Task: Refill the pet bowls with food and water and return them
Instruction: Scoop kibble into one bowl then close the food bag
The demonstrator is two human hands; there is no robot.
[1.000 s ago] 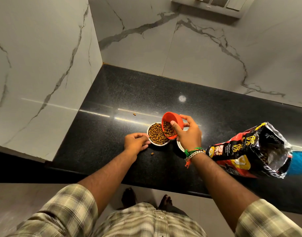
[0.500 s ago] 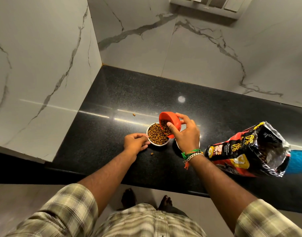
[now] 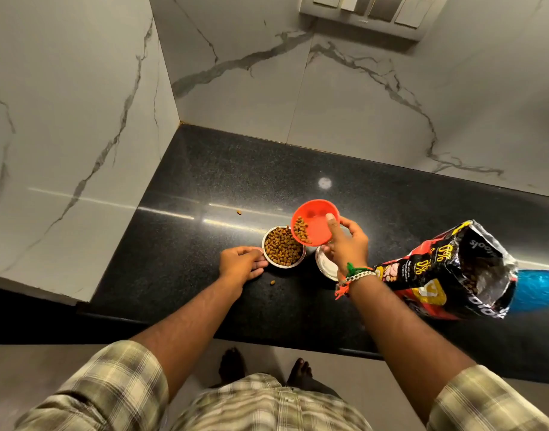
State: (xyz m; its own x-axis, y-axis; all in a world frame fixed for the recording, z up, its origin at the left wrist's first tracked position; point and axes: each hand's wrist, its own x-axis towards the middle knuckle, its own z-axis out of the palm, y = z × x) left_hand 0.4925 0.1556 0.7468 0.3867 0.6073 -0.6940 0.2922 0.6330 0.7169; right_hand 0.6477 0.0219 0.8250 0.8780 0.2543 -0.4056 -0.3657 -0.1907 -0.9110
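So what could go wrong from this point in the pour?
1. The orange scoop is tipped over the steel bowl, which already looks full; the remaining kibble could spill, as two stray pieces already have.
2. The food bag lies on its side, mouth open; kibble may slide out.

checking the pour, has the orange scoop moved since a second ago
Yes. The orange scoop has lifted and tipped back rightward from the food bowl, with few kibbles left.

A switch plate was mounted high on the veined marble wall behind the black counter. A blue object lay at the counter's right edge.
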